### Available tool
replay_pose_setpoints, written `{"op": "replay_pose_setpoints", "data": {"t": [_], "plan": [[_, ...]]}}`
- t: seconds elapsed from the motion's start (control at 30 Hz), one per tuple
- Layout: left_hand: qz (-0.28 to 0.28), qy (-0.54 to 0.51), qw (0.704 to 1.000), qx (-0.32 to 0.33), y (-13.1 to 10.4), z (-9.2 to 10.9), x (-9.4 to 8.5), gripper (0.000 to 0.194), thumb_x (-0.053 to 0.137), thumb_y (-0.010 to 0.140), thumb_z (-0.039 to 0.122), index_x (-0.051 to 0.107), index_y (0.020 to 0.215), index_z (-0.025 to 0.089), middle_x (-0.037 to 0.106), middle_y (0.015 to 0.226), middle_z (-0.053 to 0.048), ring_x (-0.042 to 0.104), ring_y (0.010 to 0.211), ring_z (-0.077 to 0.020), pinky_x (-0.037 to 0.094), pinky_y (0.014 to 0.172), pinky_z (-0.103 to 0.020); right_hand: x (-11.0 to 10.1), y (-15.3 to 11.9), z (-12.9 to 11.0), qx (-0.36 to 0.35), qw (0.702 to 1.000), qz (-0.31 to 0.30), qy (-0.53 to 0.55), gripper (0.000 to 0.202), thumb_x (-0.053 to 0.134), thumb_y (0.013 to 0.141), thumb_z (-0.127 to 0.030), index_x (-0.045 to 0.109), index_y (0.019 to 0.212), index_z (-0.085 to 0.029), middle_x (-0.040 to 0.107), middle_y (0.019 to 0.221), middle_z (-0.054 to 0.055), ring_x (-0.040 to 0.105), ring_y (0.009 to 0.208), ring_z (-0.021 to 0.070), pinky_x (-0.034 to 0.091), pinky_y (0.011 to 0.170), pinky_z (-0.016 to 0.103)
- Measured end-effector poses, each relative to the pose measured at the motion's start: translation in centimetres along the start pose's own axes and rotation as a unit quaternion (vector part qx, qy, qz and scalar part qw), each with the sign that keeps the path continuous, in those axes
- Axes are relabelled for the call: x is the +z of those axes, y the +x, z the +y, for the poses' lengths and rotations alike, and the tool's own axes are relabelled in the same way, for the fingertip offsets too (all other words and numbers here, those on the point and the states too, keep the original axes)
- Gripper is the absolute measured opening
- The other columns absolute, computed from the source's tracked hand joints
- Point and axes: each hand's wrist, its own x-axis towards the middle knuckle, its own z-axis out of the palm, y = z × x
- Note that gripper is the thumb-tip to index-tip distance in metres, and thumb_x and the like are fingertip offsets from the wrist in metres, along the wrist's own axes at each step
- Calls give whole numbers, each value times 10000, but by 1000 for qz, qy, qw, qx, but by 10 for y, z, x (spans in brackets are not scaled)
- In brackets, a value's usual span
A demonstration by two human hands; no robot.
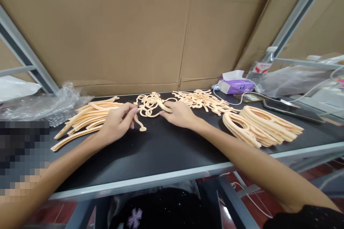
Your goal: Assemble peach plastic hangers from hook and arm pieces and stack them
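Observation:
My left hand (120,120) is closed in a pinch on a thin peach-coloured strip (140,125), whose rounded end hangs just above or on the black tabletop. To its right, my right hand (178,113) has its fingers closed around a thicker peach-coloured curved piece (161,104), partly hidden by the fingers. A tangle of thin looped peach-coloured pieces (147,111) lies between and behind both hands. Left of my left hand is a pile of long, gently curved strips (88,114). Beyond my right hand spreads a heap of small curled pieces (202,99).
Stacked arched pieces (266,127) lie at the right on the black table (161,157). Behind them are a purple tissue pack (238,86), a white cable, a phone-like device (292,110) and a plastic bottle (264,65). Clear plastic wrap (59,102) sits left; cardboard (129,35) backs the table.

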Motion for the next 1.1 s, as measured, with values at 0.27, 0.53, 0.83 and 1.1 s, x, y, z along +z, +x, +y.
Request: {"op": "replay_pose_setpoints", "data": {"t": [0.27, 0.53, 0.83, 1.1], "plan": [[14, -81, 997, -13, -1, 7, 11, 294, 459, 993, 445, 573, 893, 193, 620, 571, 33, 608, 512, -129, 479, 546, -235, 0, -14, -25, -114, 949, -147, 253, 266, 699, 812, -415, 746, 853, -157, 495, 571, -66, 410, 553, 77, 299, 569, 218], [-17, -131, 991, -11, -2, 8, 9, 394, 430, 999, 502, 609, 883, 170, 669, 705, -4, 626, 538, -114, 488, 557, -237, 8, -13, -24, -57, 958, -68, 271, 274, 654, 839, -396, 755, 795, -145, 394, 550, -66, 310, 536, 77, 246, 517, 236], [-77, -155, 985, -28, -3, 10, 15, 272, 599, 913, 389, 718, 883, 147, 649, 619, 0, 605, 550, -112, 495, 557, -216, 6, -13, -27, -67, 956, -67, 279, 321, 616, 862, -437, 725, 752, -156, 356, 567, -61, 299, 555, 82, 235, 536, 241], [-43, -205, 973, -100, 5, 9, 5, 230, 714, 776, 352, 714, 822, 127, 706, 662, -23, 652, 585, -130, 542, 584, -222, -11, -12, -20, -97, 984, -100, 112, 441, 417, 974, -542, 593, 777, -189, 514, 646, -37, 428, 599, 102, 262, 594, 244]]}}
